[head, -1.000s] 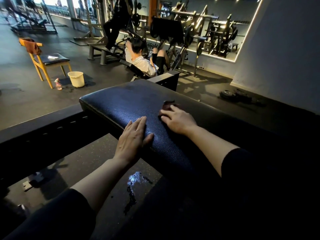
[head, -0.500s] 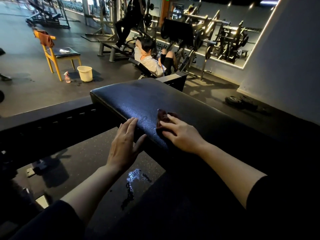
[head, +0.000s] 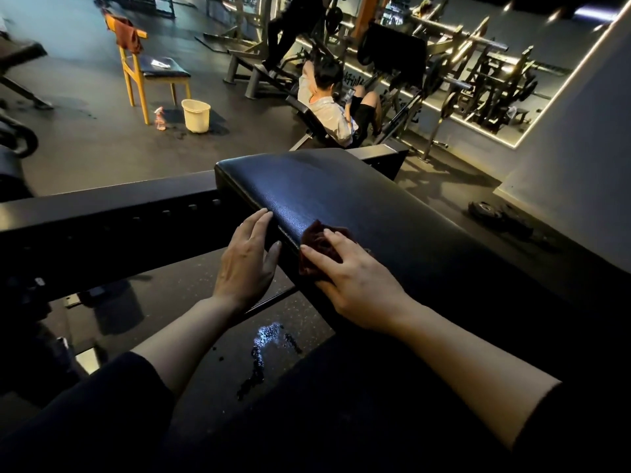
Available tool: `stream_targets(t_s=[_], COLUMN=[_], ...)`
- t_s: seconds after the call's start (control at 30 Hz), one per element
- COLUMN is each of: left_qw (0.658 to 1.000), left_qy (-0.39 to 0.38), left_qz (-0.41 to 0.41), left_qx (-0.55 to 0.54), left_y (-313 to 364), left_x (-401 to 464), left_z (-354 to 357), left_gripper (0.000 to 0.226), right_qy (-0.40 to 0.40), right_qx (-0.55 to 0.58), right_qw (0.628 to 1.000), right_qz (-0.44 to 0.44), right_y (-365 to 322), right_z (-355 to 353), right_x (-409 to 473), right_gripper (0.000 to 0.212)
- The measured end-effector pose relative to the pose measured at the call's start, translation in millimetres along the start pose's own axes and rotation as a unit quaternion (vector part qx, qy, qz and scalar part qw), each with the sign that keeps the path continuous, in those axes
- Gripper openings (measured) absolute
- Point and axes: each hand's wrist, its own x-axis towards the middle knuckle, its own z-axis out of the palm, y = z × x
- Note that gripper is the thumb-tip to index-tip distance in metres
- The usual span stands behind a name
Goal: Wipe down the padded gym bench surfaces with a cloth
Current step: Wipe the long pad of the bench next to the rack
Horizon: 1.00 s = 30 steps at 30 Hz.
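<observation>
Dim gym floor lies beyond the padded bench (head: 341, 199), where the left hand (head: 247, 264) rests flat-fingered against its near edge, likely to brace, while the right hand (head: 355, 278) presses the dark red cloth (head: 316, 238) onto that edge with fingers spread.

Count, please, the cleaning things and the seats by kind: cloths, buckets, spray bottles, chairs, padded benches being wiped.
Cloths: 2, a dark red cloth under the right hand and another cloth hung on the chair back
Buckets: 1, the bucket
Spray bottles: 1, the spray bottle
Chairs: 1, the wooden chair
Padded benches being wiped: 1, the padded bench
Total: 6
</observation>
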Motion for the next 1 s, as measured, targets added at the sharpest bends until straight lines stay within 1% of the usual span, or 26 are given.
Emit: stream_targets(t_s=[0.27,0.4,0.53,0.7,0.77,0.87,0.9,1.0], left_qw=[0.999,0.999,0.999,0.999,1.000,0.997,0.995,0.995], left_qy=[0.034,0.022,0.013,0.014,-0.006,-0.065,-0.078,-0.075], left_qz=[-0.035,-0.046,-0.046,-0.040,-0.018,0.051,0.068,0.064], left_qx=[0.014,0.016,0.011,-0.008,-0.008,0.006,0.014,0.022], left_y=[-53.1,-82.4,-98.5,-89.2,-79.8,-72.8,-72.7,-70.5], left_x=[46.9,67.5,86.0,101.8,102.7,101.3,101.6,109.6], left_z=[-19.0,-31.1,-35.7,-34.7,-35.9,-39.8,-39.4,-36.7], left_gripper=[0.047,0.048,0.048,0.049,0.051,0.063,0.064,0.058], right_qy=[-0.014,-0.013,-0.007,0.006,0.014,0.017,0.012,0.008], right_qx=[0.023,0.036,0.042,0.090,0.110,0.135,0.144,0.151], right_qw=[1.000,0.999,0.999,0.996,0.994,0.991,0.989,0.988], right_qz=[0.001,-0.001,0.013,0.018,0.007,-0.018,-0.022,-0.020], right_y=[-19.2,-31.8,-38.6,-37.4,-30.8,-8.9,-1.1,19.9], right_z=[10.5,14.1,17.3,17.5,16.1,16.5,15.9,16.5], right_x=[137.5,202.6,249.1,263.4,249.5,218.2,210.3,221.7], right_gripper=[0.053,0.050,0.047,0.043,0.042,0.041,0.041,0.040])
